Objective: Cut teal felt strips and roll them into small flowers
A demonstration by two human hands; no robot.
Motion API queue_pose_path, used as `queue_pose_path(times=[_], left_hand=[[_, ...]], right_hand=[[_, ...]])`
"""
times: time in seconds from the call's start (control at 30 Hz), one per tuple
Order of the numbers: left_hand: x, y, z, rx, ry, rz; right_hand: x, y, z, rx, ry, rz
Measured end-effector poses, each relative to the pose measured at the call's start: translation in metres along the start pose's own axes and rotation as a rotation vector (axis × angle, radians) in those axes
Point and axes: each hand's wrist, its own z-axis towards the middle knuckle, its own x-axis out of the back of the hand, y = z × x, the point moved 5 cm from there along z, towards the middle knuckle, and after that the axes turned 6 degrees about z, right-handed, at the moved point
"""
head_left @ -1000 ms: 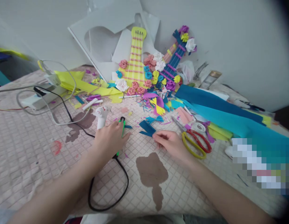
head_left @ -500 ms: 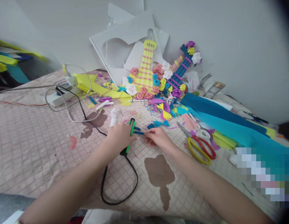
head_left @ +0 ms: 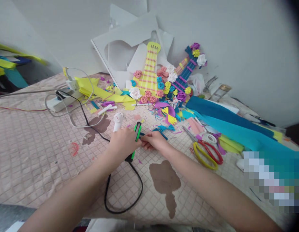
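Note:
My left hand [head_left: 122, 143] is closed around a green-and-black corded tool [head_left: 138, 129] that looks like a glue gun; its nozzle does not show. My right hand [head_left: 153, 140] is pinched, its fingertips almost touching the left ones. Between them shows the end of a dark blue strip of crepe paper [head_left: 141, 134], mostly hidden by my fingers. Another dark blue piece [head_left: 161, 132] lies just beyond my right hand, close to a light blue paper bow [head_left: 167, 128]. Behind my left hand stands a white object with a rounded head [head_left: 118, 119].
A yellow paper guitar [head_left: 150, 69] and a blue one [head_left: 187, 75], both trimmed with paper flowers, lean at the back. Scissors [head_left: 205, 151] and long blue paper [head_left: 234, 124] lie to the right. A power strip [head_left: 63, 100] sits left; a black cord [head_left: 142, 190] loops in front.
My right hand has moved left, bringing the blue strip up to my left fingertips. Less of the strip shows between the hands. My left hand stays almost in place.

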Motion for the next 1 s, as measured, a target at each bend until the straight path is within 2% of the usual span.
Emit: queue_pose_path(times=[0.2,0.33,0.43,0.57,0.7,0.83,1.0], left_hand=[[-0.009,0.002,0.002,-0.004,-0.016,0.010],[-0.014,0.002,0.003,0.000,-0.025,0.018],[-0.015,0.002,0.003,-0.002,-0.035,0.020],[-0.010,0.001,0.003,-0.008,-0.053,0.015],[0.000,0.000,0.001,0.018,-0.045,0.029],[0.006,0.005,-0.001,0.013,0.013,-0.005],[-0.002,0.014,0.002,-0.074,0.050,-0.172]], right_hand=[[0.000,0.004,0.004,0.003,-0.001,-0.045],[0.008,0.001,-0.004,0.049,0.016,-0.126],[0.028,-0.010,-0.016,0.139,0.067,-0.223],[0.070,-0.023,-0.030,0.327,0.223,-0.381],[0.097,-0.016,-0.030,0.455,0.347,-0.549],[0.101,-0.003,-0.021,0.499,0.383,-0.620],[0.101,0.001,-0.018,0.516,0.337,-0.586]])
